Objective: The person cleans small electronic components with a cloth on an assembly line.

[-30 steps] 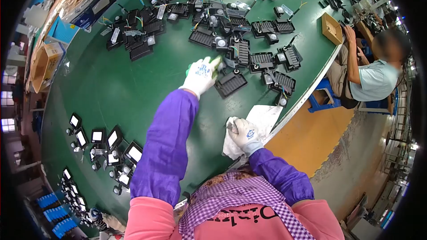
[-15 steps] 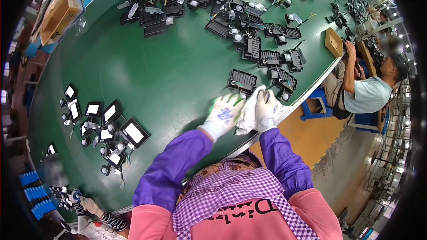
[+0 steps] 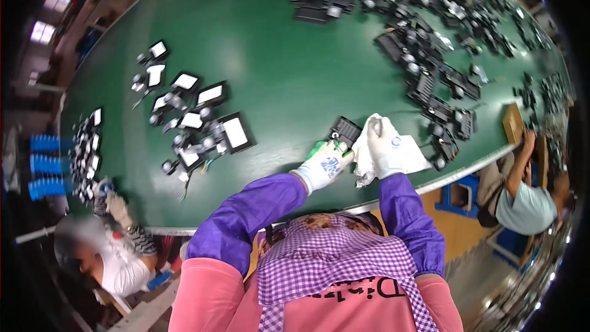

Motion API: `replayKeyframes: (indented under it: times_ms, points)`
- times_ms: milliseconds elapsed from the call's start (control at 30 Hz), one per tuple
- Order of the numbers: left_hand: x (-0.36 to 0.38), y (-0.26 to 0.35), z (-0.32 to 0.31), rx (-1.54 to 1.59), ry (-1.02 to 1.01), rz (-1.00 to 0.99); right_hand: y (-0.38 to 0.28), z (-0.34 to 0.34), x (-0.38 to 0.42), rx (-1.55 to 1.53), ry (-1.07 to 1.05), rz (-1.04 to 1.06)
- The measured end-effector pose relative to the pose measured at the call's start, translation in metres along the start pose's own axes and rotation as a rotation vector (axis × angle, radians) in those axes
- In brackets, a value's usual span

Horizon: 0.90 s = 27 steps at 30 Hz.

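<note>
A small black floodlight (image 3: 346, 129), its ribbed back up, lies on the green table just beyond my hands. My left hand (image 3: 326, 163), in a white glove with green fingertips, is closed on the floodlight's near end, where its fingers hide the sensor part. Bunched in my gloved right hand (image 3: 387, 150) is a white cloth (image 3: 413, 155), which spreads out to the right on the tabletop and hangs close beside the floodlight's right edge.
Several floodlights (image 3: 235, 132) lie face up on the left. A large pile of black floodlights (image 3: 424, 86) covers the right and far right. One co-worker (image 3: 117, 258) sits at the lower left, another (image 3: 522, 209) at the right by a cardboard box (image 3: 512, 124).
My view has turned left, so the table's contents appear farther right. My left hand has taken hold of the floodlight, which is now nearer and apart from the pile. The cloth is more spread out.
</note>
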State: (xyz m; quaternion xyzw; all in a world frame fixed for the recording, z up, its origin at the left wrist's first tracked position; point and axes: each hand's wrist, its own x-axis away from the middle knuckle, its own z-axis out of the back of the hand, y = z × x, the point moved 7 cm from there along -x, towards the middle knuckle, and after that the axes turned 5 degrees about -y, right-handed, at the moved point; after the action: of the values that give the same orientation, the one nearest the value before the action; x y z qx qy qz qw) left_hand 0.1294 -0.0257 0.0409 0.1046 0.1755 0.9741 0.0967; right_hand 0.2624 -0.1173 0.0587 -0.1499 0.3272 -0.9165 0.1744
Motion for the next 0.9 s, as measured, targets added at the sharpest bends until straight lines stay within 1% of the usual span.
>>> replayKeyframes:
  times_ms: [67, 133, 200, 300, 333, 367, 400, 500, 600, 633, 667, 733, 767, 833, 867, 900]
  points:
    - [0.008, -0.003, 0.008, 0.032, 0.021, 0.056, -0.008, -0.045, -0.004, 0.271, -0.090, 0.111]
    - [0.009, -0.007, -0.007, 0.015, 0.058, 0.141, -0.010, -0.053, -0.005, 0.300, -0.089, 0.130]
    - [0.020, -0.005, -0.015, 0.072, 0.173, 0.239, -0.007, -0.056, -0.007, 0.332, -0.133, 0.104]
    - [0.048, 0.008, -0.017, -0.003, 0.315, 0.168, -0.009, -0.060, -0.007, 0.369, -0.140, 0.142]
    - [0.057, 0.011, -0.035, -0.039, 0.253, 0.128, -0.013, -0.063, -0.009, 0.366, -0.140, 0.161]
    - [0.071, 0.010, -0.048, -0.011, 0.266, 0.108, -0.016, -0.068, -0.007, 0.354, -0.148, 0.169]
    - [0.082, 0.011, -0.048, 0.019, 0.281, 0.078, -0.017, -0.070, -0.005, 0.346, -0.149, 0.170]
    - [0.088, 0.010, -0.042, 0.100, 0.335, 0.115, -0.015, -0.061, -0.005, 0.351, -0.130, 0.161]
    - [0.077, 0.000, -0.040, 0.038, 0.192, 0.172, -0.007, -0.059, -0.009, 0.259, -0.193, 0.091]
    - [0.068, -0.004, -0.031, -0.039, 0.140, 0.153, -0.001, -0.054, -0.008, 0.234, -0.203, 0.043]
    - [0.062, -0.003, -0.021, -0.107, 0.121, 0.145, 0.005, -0.044, -0.003, 0.216, -0.168, 0.004]
    - [0.036, 0.000, -0.027, -0.116, -0.128, 0.078, 0.007, -0.015, 0.008, 0.186, -0.090, -0.071]
    - [0.028, 0.007, -0.024, -0.085, -0.161, 0.026, 0.026, -0.010, 0.005, 0.257, -0.042, -0.059]
    - [0.022, 0.030, 0.021, -0.032, -0.234, -0.076, 0.035, 0.008, 0.014, 0.392, 0.014, 0.017]
    - [0.018, 0.028, 0.041, 0.117, -0.150, -0.029, 0.039, 0.014, 0.019, 0.456, 0.039, 0.053]
    - [0.015, 0.023, 0.057, 0.268, -0.067, 0.020, 0.051, 0.014, 0.021, 0.539, 0.000, 0.042]
